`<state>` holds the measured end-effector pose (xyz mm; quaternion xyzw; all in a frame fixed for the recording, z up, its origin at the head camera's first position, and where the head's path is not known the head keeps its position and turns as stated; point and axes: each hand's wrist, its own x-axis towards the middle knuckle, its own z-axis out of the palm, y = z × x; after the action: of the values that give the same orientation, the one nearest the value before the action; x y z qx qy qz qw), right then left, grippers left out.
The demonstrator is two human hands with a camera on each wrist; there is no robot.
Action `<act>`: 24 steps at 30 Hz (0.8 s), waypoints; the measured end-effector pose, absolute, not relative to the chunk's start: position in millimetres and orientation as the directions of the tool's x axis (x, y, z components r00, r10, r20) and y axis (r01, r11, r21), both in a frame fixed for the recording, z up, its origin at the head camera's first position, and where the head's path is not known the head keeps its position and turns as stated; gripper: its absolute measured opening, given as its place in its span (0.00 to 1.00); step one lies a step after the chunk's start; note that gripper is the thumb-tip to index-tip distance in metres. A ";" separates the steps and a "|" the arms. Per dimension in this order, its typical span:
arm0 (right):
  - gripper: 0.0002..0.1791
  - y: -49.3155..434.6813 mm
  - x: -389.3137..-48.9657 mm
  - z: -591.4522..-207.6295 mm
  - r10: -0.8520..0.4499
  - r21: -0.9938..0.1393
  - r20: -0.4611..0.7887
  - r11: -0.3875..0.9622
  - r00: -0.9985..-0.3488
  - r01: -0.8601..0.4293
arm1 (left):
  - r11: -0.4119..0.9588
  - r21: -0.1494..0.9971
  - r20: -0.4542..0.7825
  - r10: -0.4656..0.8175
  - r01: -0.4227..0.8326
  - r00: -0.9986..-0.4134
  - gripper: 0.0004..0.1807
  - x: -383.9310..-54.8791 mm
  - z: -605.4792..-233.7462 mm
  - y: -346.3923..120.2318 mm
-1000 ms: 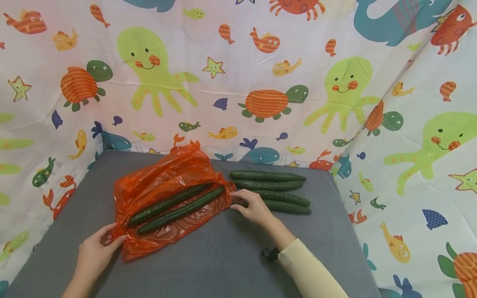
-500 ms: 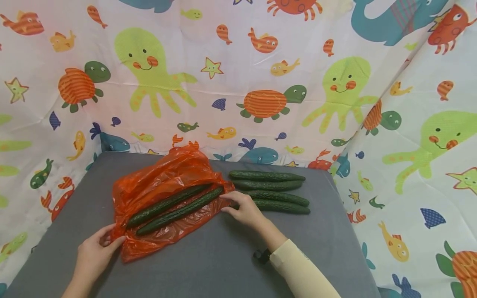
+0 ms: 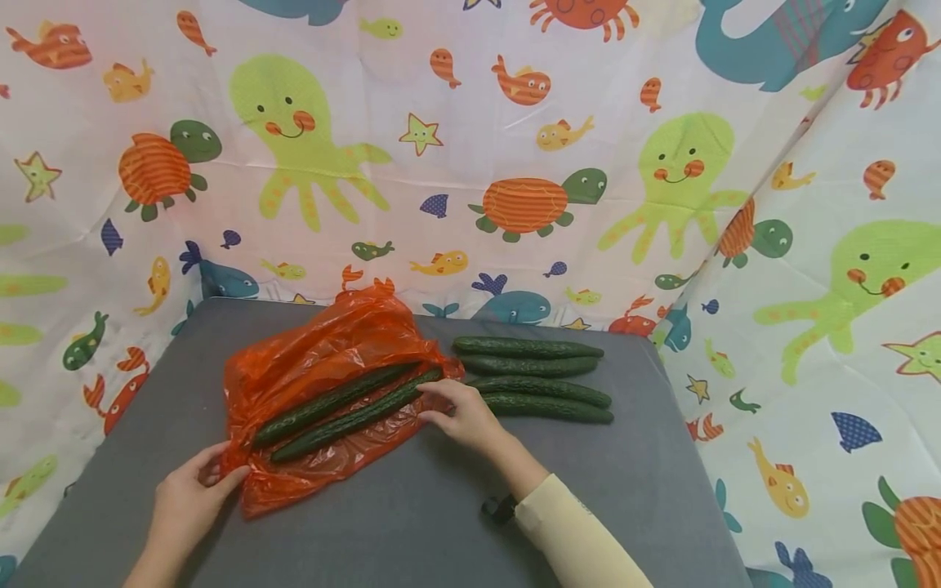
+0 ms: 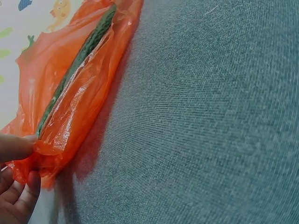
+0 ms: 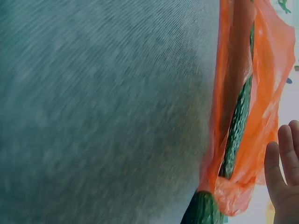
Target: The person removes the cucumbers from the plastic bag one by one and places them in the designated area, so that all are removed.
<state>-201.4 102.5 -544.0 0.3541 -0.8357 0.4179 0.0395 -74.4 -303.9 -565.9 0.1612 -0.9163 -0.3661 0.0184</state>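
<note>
Green cucumber (image 5: pixel 237 128) partly behind bag (image 5: pixel 268 70)

- White cloth (image 3: pixel 485 143) walls, back plus both sides, visible creases
- Printed green octopuses (image 3: pixel 290 135), orange-shelled turtles (image 3: pixel 525 204), blue whales (image 3: pixel 515 307), red crabs (image 3: pixel 584 15), small fish (image 3: pixel 441 263), starfish (image 3: pixel 421 134)
- Grey tabletop (image 3: pixel 397 531), fine woven texture, far edge by back wall
- Soft light, pinkish tint on back wall's left part

This is a makeshift, curtained-off workspace, shown by the white sea-creature cloth (image 3: pixel 456 155) hanging at ten, twelve and two o'clock round a plain grey table (image 3: pixel 382 531) reaching six o'clock.
</note>
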 end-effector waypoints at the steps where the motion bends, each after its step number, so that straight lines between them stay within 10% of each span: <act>1: 0.25 100.5 -201.1 -543.9 -0.560 -0.683 0.359 0.388 -0.747 -0.619 | 0.684 0.673 -0.082 -0.310 -0.282 -0.947 0.39 -74.5 -566.1 -303.7; 24: 0.23 63.6 -198.9 -546.6 -0.600 -0.671 0.381 0.344 -0.703 -0.657 | 0.671 0.678 -0.086 -0.332 -0.300 -0.939 0.39 -73.7 -569.5 -304.2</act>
<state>-198.9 63.6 -546.6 0.3837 -0.8190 0.4254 0.0333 -73.7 -304.2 -569.5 0.1728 -0.9139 -0.3668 0.0220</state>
